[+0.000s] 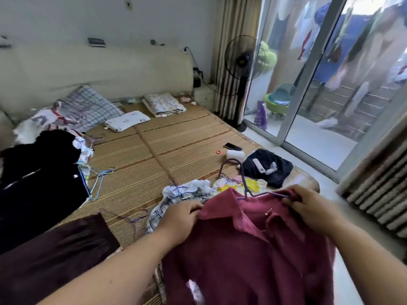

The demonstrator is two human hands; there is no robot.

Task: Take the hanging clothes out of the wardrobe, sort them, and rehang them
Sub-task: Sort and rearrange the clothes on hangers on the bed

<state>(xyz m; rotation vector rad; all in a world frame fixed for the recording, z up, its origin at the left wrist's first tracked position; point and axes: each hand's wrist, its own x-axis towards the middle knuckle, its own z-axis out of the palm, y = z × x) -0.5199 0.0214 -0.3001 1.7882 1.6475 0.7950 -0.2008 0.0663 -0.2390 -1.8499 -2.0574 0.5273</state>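
**Halfway, with the maroon shirt going onto its hanger**

Clearly the clothes are already out of the wardrobe, which is not in view. They lie in groups on the bed [176, 150]: a dark pile [39, 172] at the left, a brown garment [55, 256] at the near edge, a checked and white heap [187, 194] in the middle, and a dark bundle [267, 170] near the far corner. Several empty wire hangers [99, 179] lie loose on the mat, so the sorting seems partly done and the rehanging has mostly still to come.

The maroon shirt [242, 249] hangs over the near edge of the bed, in front of the person. The left hand [182, 216] is closed on its left shoulder; the right hand [308, 205] pinches the right shoulder together with the arm of a purple hanger [244, 188], whose hook stands up behind the collar. Probably the person is fitting this hanger into the shirt.

No brand, label or writing can be read; the picture is too soft for that.
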